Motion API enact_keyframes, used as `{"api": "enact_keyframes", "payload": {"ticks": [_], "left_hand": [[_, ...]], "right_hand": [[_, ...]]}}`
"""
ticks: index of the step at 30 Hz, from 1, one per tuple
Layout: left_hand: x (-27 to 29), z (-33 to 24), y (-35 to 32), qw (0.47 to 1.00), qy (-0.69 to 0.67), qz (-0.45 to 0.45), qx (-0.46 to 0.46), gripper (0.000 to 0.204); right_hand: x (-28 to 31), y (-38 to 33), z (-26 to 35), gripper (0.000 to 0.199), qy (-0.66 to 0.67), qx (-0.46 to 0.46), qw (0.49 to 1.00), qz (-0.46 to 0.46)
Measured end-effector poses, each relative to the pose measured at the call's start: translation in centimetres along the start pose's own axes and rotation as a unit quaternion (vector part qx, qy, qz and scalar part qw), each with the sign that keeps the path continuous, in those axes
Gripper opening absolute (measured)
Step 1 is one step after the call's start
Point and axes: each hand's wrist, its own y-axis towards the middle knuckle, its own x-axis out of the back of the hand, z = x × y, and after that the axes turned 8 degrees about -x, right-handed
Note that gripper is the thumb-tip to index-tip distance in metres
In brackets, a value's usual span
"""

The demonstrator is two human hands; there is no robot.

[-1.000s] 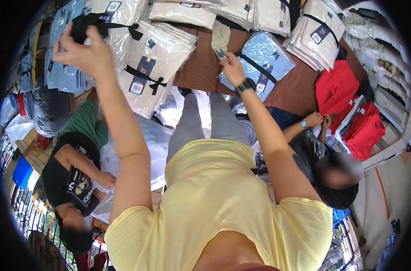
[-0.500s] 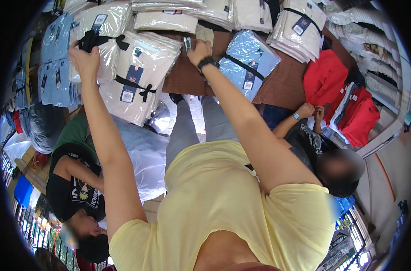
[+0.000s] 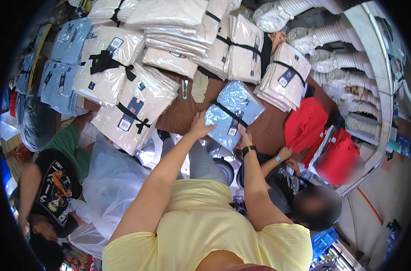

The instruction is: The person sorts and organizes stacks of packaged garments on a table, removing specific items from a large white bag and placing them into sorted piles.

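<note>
A blue folded garment pack (image 3: 230, 110) in clear plastic, tied with a black ribbon and bearing a dark tag, lies on the brown cloth-covered table (image 3: 176, 115). My left hand (image 3: 200, 127) holds its left edge, thumb toward the top. At its near right corner my right hand (image 3: 245, 139) grips the edge, with the fingers partly hidden underneath. Beyond my left hand lie small thread snips (image 3: 184, 89) and a crumpled beige cloth (image 3: 199, 87). Further left, a loose black ribbon bunch (image 3: 101, 63) rests on a stack of cream garment packs (image 3: 94, 86).
More cream packs (image 3: 167, 16) fill the far side; blue packs (image 3: 63, 83) stand at left. A person beside the table at right touches red garments (image 3: 305, 126). At left, another person (image 3: 51, 185) sits near a big clear plastic bag (image 3: 108, 176). White ribbed hoses (image 3: 336, 36) line the far right.
My left hand has left the black ribbon bunch and my right hand the snips, which lie on the table. Both hands have come to the blue garment pack. The view has shifted.
</note>
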Motion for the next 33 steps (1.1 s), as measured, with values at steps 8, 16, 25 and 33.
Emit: {"api": "enact_keyframes", "payload": {"ticks": [8, 16, 25, 33], "left_hand": [[2.4, -3.6, -3.8, 0.986, -0.146, 0.07, -0.033, 0.076], [14.4, -15.7, -8.3, 0.974, -0.18, 0.085, -0.105, 0.067], [18.0, -21.6, 9.9, 0.957, -0.121, -0.178, -0.194, 0.071], [11.3, -14.4, -2.4, 0.949, -0.144, -0.221, -0.17, 0.044]], "right_hand": [[2.5, -3.8, -2.7, 0.055, 0.086, 0.099, 0.987, 0.09], [-1.5, -15.3, 2.5, 0.074, 0.069, 0.272, 0.952, 0.119], [-10.8, -3.5, 28.4, 0.064, -0.076, 0.401, 0.9, 0.155], [-13.5, 3.7, 27.9, 0.114, -0.278, 0.467, 0.839, -0.014]]}}
